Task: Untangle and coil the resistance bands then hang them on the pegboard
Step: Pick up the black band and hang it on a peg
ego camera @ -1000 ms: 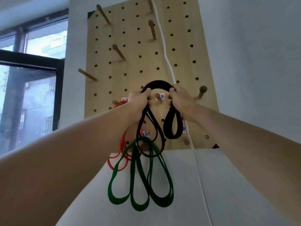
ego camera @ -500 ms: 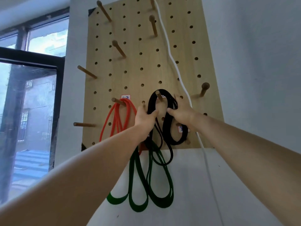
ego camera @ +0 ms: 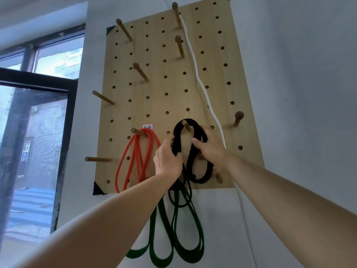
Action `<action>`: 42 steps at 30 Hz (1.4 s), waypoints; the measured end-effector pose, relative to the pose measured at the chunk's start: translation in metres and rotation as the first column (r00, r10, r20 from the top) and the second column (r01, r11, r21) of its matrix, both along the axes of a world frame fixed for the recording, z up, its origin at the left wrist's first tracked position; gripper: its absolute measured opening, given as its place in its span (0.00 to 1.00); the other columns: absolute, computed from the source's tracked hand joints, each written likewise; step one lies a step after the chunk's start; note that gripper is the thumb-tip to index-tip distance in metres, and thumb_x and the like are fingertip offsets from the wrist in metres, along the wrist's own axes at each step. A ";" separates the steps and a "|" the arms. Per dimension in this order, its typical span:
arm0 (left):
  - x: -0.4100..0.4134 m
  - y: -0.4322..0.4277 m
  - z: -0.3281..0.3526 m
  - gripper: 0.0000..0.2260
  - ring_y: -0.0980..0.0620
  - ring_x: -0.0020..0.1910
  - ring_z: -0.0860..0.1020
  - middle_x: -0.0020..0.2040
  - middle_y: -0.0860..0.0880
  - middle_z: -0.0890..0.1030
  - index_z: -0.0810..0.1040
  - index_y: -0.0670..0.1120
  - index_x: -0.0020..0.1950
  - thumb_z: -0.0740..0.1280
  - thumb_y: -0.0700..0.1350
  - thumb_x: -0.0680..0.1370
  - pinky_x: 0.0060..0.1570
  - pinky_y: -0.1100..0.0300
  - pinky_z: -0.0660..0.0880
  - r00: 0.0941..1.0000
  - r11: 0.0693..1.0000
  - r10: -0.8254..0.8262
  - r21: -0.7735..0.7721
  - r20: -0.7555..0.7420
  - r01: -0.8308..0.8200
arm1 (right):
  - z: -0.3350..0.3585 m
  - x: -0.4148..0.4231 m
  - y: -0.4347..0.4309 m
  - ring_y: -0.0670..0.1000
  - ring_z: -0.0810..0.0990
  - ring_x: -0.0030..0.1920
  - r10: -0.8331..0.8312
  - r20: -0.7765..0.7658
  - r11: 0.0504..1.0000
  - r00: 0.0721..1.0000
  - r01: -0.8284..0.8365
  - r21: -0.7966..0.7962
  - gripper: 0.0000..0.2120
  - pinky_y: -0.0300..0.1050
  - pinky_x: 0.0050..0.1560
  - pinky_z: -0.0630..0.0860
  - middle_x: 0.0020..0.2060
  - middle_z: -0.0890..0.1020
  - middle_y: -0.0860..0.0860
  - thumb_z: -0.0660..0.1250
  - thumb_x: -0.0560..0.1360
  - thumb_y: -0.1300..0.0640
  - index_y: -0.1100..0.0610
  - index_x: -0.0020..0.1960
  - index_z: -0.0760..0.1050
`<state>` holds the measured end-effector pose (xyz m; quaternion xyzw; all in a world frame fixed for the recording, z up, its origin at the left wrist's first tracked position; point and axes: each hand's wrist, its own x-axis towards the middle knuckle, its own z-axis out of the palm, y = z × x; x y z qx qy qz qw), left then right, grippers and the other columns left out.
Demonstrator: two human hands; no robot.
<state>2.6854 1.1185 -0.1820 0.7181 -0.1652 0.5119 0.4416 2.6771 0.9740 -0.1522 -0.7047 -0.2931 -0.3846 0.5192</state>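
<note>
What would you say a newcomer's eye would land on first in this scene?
The left hand and right hand grip a coiled black band looped over a peg low on the wooden pegboard. To its left hangs an orange band; a green band dangles below the board.

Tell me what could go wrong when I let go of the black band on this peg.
1. The black band loops over a short peg. If the left hand and right hand release together, the coils may slide off its tip.
2. The left hand sits right beside the red band, and pulling back could snag it.
3. A black loop hangs over the green band and could tangle with it.
</note>
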 end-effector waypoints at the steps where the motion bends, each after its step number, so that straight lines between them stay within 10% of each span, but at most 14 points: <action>1: -0.001 0.000 0.005 0.23 0.49 0.60 0.80 0.62 0.51 0.81 0.73 0.51 0.72 0.67 0.35 0.78 0.60 0.48 0.79 1.000 1.000 0.011 0.010 0.011 -0.011 | 0.005 -0.001 -0.001 0.51 0.79 0.60 -0.007 -0.049 1.000 0.999 0.009 0.025 0.15 0.47 0.60 0.78 0.54 0.80 0.48 0.64 0.82 0.60 0.53 0.68 0.73; 4: -0.002 -0.001 0.020 0.22 0.48 0.56 0.81 0.59 0.49 0.82 0.75 0.49 0.71 0.68 0.35 0.78 0.57 0.49 0.80 0.999 0.998 0.033 0.062 -0.008 -0.033 | 0.018 0.001 -0.006 0.56 0.80 0.57 -0.032 -0.216 0.996 0.976 0.050 0.079 0.10 0.56 0.61 0.78 0.56 0.81 0.57 0.61 0.82 0.60 0.55 0.62 0.75; 12: -0.005 0.006 0.012 0.32 0.49 0.65 0.78 0.65 0.52 0.80 0.69 0.56 0.76 0.75 0.48 0.73 0.65 0.45 0.76 0.962 0.977 -0.134 0.133 -0.239 0.169 | 0.002 -0.005 -0.014 0.52 0.81 0.46 -0.141 -0.328 0.974 0.934 0.072 -0.216 0.08 0.40 0.39 0.79 0.46 0.81 0.52 0.65 0.81 0.56 0.54 0.60 0.75; 21: -0.068 0.050 0.004 0.16 0.57 0.53 0.79 0.57 0.56 0.81 0.78 0.52 0.65 0.71 0.42 0.78 0.57 0.56 0.79 0.937 0.957 -0.134 0.202 -0.323 0.207 | -0.029 -0.046 -0.021 0.54 0.74 0.66 -0.193 -0.119 0.961 0.974 0.163 -0.222 0.31 0.62 0.71 0.71 0.67 0.75 0.50 0.69 0.77 0.53 0.50 0.77 0.61; 24: -0.095 0.069 -0.014 0.14 0.57 0.55 0.80 0.55 0.55 0.81 0.80 0.49 0.64 0.72 0.43 0.78 0.62 0.54 0.77 0.925 0.953 -0.122 0.218 -0.359 0.211 | -0.050 -0.072 -0.018 0.50 0.63 0.77 -0.217 -0.137 0.951 0.967 0.177 -0.254 0.33 0.52 0.77 0.62 0.79 0.63 0.48 0.67 0.80 0.53 0.50 0.81 0.58; 31: -0.165 0.101 -0.099 0.05 0.62 0.43 0.82 0.43 0.56 0.85 0.86 0.50 0.49 0.72 0.42 0.78 0.47 0.67 0.76 0.829 0.908 -0.239 0.185 -0.506 0.375 | -0.136 -0.149 0.018 0.44 0.83 0.45 -0.117 -0.027 0.979 0.993 0.110 -0.174 0.10 0.34 0.48 0.78 0.44 0.85 0.46 0.70 0.77 0.63 0.54 0.55 0.83; 42: -0.221 0.175 -0.341 0.06 0.57 0.46 0.84 0.46 0.55 0.87 0.86 0.53 0.51 0.75 0.44 0.76 0.52 0.60 0.80 0.567 0.914 -0.162 0.094 -0.808 0.394 | -0.353 -0.178 0.084 0.44 0.82 0.41 -0.086 -0.505 0.901 0.859 -0.150 -0.407 0.05 0.33 0.43 0.77 0.42 0.84 0.46 0.72 0.77 0.58 0.53 0.52 0.84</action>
